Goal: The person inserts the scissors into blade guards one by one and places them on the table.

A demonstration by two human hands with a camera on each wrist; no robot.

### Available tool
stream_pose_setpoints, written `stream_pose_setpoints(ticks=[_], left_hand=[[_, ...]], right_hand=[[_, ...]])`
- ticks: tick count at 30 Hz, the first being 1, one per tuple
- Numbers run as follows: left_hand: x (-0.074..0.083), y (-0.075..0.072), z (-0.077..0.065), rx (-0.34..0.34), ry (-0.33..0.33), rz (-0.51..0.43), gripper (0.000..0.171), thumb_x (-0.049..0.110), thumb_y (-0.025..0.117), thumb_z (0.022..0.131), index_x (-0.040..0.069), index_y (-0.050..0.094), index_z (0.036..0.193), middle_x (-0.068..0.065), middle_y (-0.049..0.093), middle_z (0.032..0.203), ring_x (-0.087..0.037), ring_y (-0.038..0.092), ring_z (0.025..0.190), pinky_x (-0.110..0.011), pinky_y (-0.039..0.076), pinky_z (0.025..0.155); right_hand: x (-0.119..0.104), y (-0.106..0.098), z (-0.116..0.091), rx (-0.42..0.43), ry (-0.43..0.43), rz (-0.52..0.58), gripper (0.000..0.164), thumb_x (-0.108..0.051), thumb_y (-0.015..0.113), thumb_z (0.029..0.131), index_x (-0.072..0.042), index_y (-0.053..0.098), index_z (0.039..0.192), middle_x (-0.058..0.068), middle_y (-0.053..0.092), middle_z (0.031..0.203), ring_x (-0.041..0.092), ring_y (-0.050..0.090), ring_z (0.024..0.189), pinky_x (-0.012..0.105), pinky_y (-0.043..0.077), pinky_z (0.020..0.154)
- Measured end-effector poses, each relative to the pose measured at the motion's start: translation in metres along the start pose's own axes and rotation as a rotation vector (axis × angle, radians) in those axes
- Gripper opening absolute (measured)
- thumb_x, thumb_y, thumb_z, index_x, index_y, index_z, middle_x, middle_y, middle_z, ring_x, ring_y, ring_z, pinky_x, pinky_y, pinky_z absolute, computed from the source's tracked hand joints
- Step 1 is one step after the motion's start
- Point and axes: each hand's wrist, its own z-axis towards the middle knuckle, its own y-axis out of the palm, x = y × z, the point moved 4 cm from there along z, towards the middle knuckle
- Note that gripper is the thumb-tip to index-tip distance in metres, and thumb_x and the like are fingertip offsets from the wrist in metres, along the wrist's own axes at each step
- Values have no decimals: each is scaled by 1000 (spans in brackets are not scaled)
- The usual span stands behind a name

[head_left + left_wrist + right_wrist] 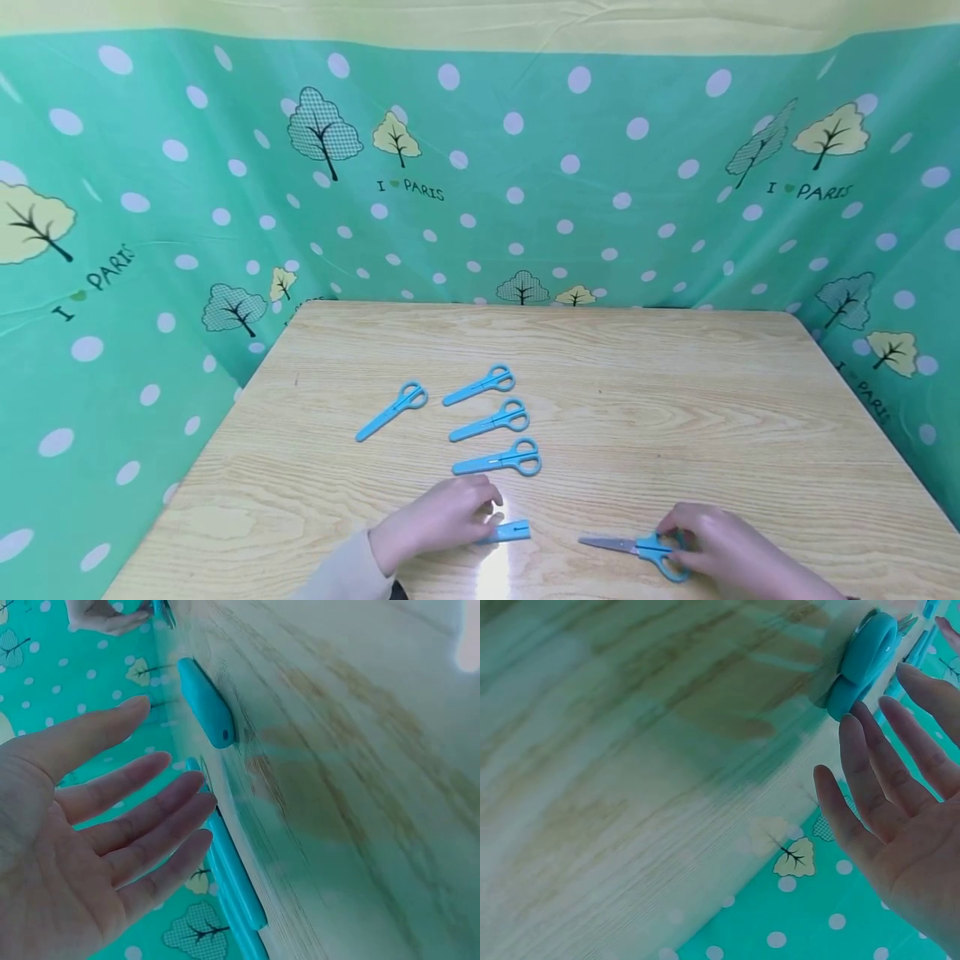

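In the head view, my left hand (450, 517) is over one end of a blue scissors sheath (512, 531) on the table. The left wrist view shows that hand (82, 847) with loose, spread fingers, apart from the sheath (206, 705). Unsheathed scissors (648, 547) with blue handles lie to the right, metal blades pointing left towards the sheath. My right hand (720, 546) is at their finger loops. In the right wrist view its relaxed fingers (866, 769) are spread close to the scissors' handle (870, 656); whether they touch it I cannot tell.
Three sheathed blue scissors (480, 464) lie one behind another beyond my left hand. Another sheathed pair (386, 417) lies to their left. A green dotted curtain (570, 192) hangs behind and beside the wooden table (712, 400).
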Motion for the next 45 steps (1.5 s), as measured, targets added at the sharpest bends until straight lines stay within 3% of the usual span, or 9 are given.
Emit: stream_pose_setpoints(ticks=[17, 24, 38, 45], left_hand=[[3, 8, 5, -58, -1, 64, 25, 27, 71, 69, 14, 64, 90, 11, 48, 76, 2, 39, 65, -9, 38, 57], [3, 12, 8, -78, 7, 101, 25, 29, 72, 69, 16, 63, 88, 11, 44, 76, 0, 37, 66, -9, 36, 56], [0, 18, 13, -109, -42, 92, 24, 28, 73, 68, 18, 60, 85, 12, 43, 76, -1, 38, 68, -11, 36, 57], [0, 19, 14, -139, -38, 48, 17, 23, 73, 70, 17, 62, 82, 13, 44, 73, 1, 39, 65, -10, 37, 58]], right_hand=[[4, 5, 5, -28, 30, -44, 21, -23, 71, 71, -12, 66, 88, -11, 58, 83, 0, 53, 72, 24, 50, 61], [5, 7, 6, -8, -15, -60, 16, -14, 71, 70, -11, 66, 85, -10, 57, 82, 9, 59, 74, 28, 52, 62], [3, 8, 9, 4, -28, -60, 13, -12, 72, 69, -16, 64, 79, -15, 55, 78, 2, 55, 69, 20, 49, 58], [2, 7, 10, 22, -86, -53, 11, -12, 71, 70, -13, 67, 79, -17, 53, 77, -4, 49, 67, 16, 45, 54]])
